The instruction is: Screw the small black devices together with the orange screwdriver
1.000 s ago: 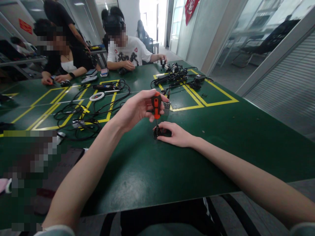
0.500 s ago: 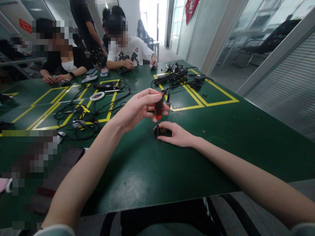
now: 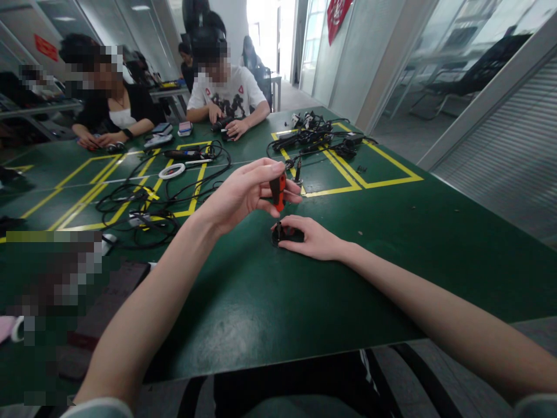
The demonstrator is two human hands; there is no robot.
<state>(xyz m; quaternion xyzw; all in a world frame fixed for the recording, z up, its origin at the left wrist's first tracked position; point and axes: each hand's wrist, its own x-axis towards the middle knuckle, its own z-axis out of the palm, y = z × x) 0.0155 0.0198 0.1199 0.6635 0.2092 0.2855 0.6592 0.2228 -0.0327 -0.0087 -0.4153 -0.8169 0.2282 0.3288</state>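
Orange-and-black-handled screwdriver (image 3: 278,191), its tip indistinct, stands nearly upright in the grasp of the left hand (image 3: 251,187), above a small, round, dark part (image 3: 275,237) on the green worktop (image 3: 304,302), inward from the near edge. The right hand (image 3: 308,237) grips this part between thumb and fingers. Tangled black cables (image 3: 311,138) lie across yellow tape lines (image 3: 331,191) toward the far right corner.

Office workroom with glass partition (image 3: 513,145)

you can't really read any text here, honestly: the markings on the red wall sign (image 3: 46,47) and hanging red banner (image 3: 337,19) are too blurry.
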